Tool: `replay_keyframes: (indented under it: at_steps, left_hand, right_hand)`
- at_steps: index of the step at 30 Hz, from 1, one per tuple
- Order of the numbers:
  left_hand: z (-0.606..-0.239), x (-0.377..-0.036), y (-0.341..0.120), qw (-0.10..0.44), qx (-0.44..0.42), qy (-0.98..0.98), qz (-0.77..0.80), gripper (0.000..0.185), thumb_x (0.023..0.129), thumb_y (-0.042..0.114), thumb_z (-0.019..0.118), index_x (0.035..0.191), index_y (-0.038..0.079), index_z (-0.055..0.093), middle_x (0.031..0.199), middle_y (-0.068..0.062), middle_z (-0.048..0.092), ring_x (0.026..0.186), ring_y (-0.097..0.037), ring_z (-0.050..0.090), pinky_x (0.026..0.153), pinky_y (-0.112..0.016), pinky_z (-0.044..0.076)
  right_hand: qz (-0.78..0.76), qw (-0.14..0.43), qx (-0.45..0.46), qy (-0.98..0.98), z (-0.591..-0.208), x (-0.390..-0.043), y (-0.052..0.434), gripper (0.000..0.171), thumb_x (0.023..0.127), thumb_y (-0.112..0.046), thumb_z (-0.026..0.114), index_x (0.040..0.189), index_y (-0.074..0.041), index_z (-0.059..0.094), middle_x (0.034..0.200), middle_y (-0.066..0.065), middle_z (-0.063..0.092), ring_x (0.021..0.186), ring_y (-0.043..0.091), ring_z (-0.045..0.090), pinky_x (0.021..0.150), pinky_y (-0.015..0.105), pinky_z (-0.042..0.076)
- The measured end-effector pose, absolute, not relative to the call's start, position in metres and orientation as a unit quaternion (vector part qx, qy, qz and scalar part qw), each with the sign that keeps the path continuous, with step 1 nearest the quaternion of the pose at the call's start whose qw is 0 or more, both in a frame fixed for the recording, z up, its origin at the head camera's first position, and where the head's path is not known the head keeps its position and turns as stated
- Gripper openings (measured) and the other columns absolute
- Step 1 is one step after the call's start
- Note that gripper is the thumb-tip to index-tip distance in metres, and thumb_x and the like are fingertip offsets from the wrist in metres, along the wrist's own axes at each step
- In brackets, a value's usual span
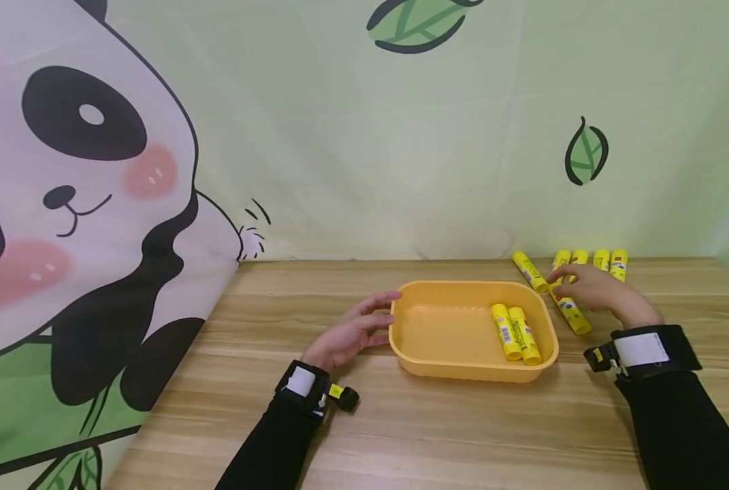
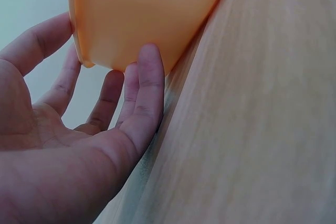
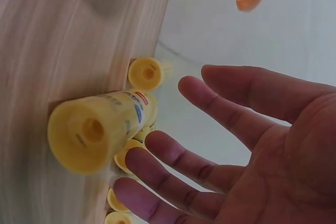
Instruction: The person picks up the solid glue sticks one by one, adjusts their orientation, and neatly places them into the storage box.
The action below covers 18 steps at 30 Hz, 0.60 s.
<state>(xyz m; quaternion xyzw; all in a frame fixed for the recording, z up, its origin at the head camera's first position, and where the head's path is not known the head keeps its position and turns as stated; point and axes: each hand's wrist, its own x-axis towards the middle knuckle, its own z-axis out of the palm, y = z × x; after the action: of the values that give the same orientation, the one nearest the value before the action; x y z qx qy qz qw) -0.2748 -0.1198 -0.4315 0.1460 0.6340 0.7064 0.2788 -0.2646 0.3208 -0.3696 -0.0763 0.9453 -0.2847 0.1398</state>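
Orange tray (image 1: 413, 294) on a wooden table (image 1: 438, 422), with two yellow glue sticks (image 1: 514, 332) lying side by side at its right end.

Your left hand (image 1: 353, 331) is relaxed and flat-fingered, its fingertips (image 2: 149, 72) touching the tray's left wall without gripping it. Your right hand (image 1: 593, 289) hovers with loose, spread fingers over the nearest loose glue stick (image 1: 569, 312) just right of the tray, not closed on it. More sticks (image 1: 591, 262) lie in a row near the wall behind that hand.
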Motion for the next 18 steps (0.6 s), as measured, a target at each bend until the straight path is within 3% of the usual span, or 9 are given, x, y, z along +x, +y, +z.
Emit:
replay_keyframes:
  at_steps: [4,8,12,18]
  left_hand:
    - [-0.432,-0.275,-0.12,0.278,0.145,0.638,0.704,0.05,0.106,0.009,0.056,0.155,0.012,0.046,0.153,-0.013,0.039,0.126,-0.026,0.055,0.106,-0.044,0.052]
    - [-0.431,-0.275,-0.12,0.279,0.145,0.64,0.701,0.051,0.106,0.01,0.056,0.156,0.012,0.046,0.153,-0.013,0.039,0.126,-0.027,0.055,0.107,-0.044,0.052]
    - [-0.431,-0.275,-0.12,0.278,0.145,0.639,0.702,0.051,0.106,0.01,0.056,0.156,0.012,0.046,0.154,-0.013,0.039,0.126,-0.026,0.055,0.106,-0.043,0.052]
    - [-0.431,-0.275,-0.12,0.277,0.144,0.64,0.703,0.051,0.106,0.009,0.056,0.156,0.012,0.046,0.154,-0.013,0.038,0.126,-0.026,0.055,0.106,-0.042,0.053]
  right_hand:
    - [-0.281,0.147,-0.08,0.945,-0.371,-0.264,0.319,0.041,0.104,-0.013,0.052,0.138,0.011,0.051,0.128,0.042,0.05,0.093,0.044,0.059,0.072,0.046,0.056]
    - [-0.277,0.153,-0.079,0.946,-0.373,-0.265,0.319,0.042,0.103,-0.013,0.053,0.138,0.011,0.051,0.12,0.037,0.053,0.078,0.029,0.052,0.063,0.034,0.046]
    - [-0.277,0.154,-0.078,0.945,-0.376,-0.266,0.32,0.043,0.103,-0.014,0.053,0.138,0.011,0.051,0.118,0.036,0.054,0.075,0.027,0.05,0.062,0.033,0.045]
    - [-0.284,0.178,-0.063,0.94,-0.386,-0.273,0.318,0.045,0.102,-0.012,0.052,0.139,0.012,0.047,0.108,0.03,0.056,0.056,0.017,0.045,0.056,0.03,0.047]
